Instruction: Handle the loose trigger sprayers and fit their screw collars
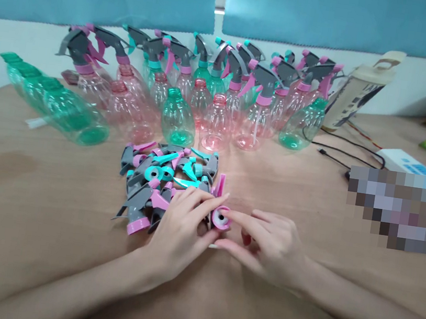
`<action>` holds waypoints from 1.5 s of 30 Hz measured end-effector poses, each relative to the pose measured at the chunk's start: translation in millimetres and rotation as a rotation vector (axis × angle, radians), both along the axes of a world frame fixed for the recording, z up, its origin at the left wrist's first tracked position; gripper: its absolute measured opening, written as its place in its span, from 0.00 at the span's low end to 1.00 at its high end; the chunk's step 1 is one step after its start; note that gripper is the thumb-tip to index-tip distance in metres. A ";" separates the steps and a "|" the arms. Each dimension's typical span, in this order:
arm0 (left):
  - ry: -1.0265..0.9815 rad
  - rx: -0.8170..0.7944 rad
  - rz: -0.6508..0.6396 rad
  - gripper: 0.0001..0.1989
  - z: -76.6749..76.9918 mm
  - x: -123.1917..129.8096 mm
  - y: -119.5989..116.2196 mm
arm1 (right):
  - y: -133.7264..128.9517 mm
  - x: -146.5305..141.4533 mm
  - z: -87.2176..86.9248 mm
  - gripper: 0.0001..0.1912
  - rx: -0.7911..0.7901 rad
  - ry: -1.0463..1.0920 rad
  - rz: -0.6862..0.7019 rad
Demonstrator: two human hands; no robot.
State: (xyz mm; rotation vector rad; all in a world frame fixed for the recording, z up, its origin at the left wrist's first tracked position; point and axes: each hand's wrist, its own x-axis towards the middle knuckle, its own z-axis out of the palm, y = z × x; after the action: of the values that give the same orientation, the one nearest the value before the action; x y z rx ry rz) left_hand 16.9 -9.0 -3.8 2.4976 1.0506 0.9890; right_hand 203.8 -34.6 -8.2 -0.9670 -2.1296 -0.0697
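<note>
My left hand [182, 224] is closed around a grey and pink spray trigger head [221, 218], its pink collar turned up towards me so that the white inside with a dark hole shows. The index finger of my right hand [272, 244] touches the collar's rim, and its thumb sits lower, beside a small white piece [213, 246] that I cannot make out fully. Left of the hands lies a pile of loose trigger heads [165, 159] in grey, pink and turquoise, partly hidden by my left hand.
Behind the pile stand several clear pink bottles [215, 128] and green bottles [178, 123], many with trigger heads on. Green bottles [61, 109] line the left. At right are a white tumbler [359, 95], a black cable [340, 159] and a blurred-out object [399, 212] on the wooden table [49, 221].
</note>
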 end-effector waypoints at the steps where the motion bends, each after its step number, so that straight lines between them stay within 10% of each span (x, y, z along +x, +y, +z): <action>1: 0.005 -0.011 0.014 0.17 0.0 0.3 0.2 | -1.1 -0.9 -0.8 0.20 -0.008 -0.010 -0.008; 12: -0.082 -0.060 -0.028 0.14 8.1 0.1 -0.5 | -3.8 -2.4 5.3 0.14 0.094 -0.038 -0.125; 20: 0.023 0.343 0.024 0.16 14.1 -4.1 2.8 | -5.7 -2.5 -4.9 0.20 -0.049 0.004 0.060; 27: 0.008 0.097 -0.041 0.19 4.2 -7.3 8.9 | -1.8 -1.6 -12.6 0.23 -0.265 -0.021 0.094; 40: -0.008 0.002 0.019 0.13 1.1 -1.3 1.8 | -15.2 -6.7 -5.1 0.27 -0.107 -0.004 -0.153; 45: -0.019 0.026 0.015 0.11 0.6 -1.9 1.4 | -14.3 -7.1 -9.6 0.31 -0.248 0.081 0.040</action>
State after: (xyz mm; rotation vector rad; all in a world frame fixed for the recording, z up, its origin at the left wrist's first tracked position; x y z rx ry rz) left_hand 15.1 -7.7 -3.2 2.4993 1.0594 1.0349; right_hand 196.6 -48.9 -17.9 -1.0492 -2.1149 0.2550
